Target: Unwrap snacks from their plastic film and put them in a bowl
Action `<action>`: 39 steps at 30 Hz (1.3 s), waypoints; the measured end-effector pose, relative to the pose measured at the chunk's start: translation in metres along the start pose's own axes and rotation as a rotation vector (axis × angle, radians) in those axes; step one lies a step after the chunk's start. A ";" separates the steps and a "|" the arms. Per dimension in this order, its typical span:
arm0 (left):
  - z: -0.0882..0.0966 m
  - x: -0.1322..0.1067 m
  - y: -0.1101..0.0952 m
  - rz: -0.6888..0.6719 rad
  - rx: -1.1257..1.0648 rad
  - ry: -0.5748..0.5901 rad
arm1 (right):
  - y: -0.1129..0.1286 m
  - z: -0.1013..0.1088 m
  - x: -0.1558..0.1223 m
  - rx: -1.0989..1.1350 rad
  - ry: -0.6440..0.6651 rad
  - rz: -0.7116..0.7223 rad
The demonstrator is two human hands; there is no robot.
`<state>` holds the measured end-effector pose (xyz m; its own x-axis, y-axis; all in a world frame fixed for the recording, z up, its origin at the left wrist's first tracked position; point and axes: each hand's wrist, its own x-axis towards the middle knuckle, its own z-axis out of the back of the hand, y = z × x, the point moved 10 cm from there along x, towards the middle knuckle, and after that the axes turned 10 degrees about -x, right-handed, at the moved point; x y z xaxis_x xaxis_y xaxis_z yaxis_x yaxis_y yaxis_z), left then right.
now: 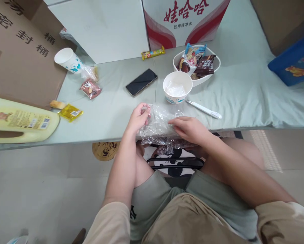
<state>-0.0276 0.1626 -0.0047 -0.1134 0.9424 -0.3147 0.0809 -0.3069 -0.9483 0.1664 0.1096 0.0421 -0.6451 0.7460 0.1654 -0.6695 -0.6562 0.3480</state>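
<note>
Green cloth [111, 113]: clear film [158, 120] between the fingers [177, 122].

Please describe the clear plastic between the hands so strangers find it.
On the green tablecloth, go to the near edge, between left hand and right hand. Unlike the see-through film inside the white bowl, the clear plastic there overhangs the edge.

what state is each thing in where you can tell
Clear plastic: crumpled
Left hand: fingers curled on plastic
Right hand: fingers over plastic
Paper bowl: upright, open
Paper cup: open
Phone: flat, screen dark
White basket: upright, holding wrapped snacks
White tool: lying down
Snack stick: wrapped
</note>
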 end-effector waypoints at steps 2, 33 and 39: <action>0.007 0.001 -0.007 -0.088 0.021 -0.046 | -0.004 -0.009 0.001 -0.091 0.040 -0.014; -0.018 -0.008 -0.019 -0.349 0.624 0.248 | -0.057 -0.019 -0.011 -0.333 0.205 -0.274; 0.001 -0.006 -0.015 -0.287 0.840 0.138 | -0.049 -0.019 -0.014 -0.321 0.233 -0.168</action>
<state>-0.0289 0.1612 0.0112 0.1071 0.9888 -0.1041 -0.6891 -0.0017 -0.7247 0.2008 0.1293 0.0057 -0.5584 0.8241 -0.0951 -0.8294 -0.5571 0.0417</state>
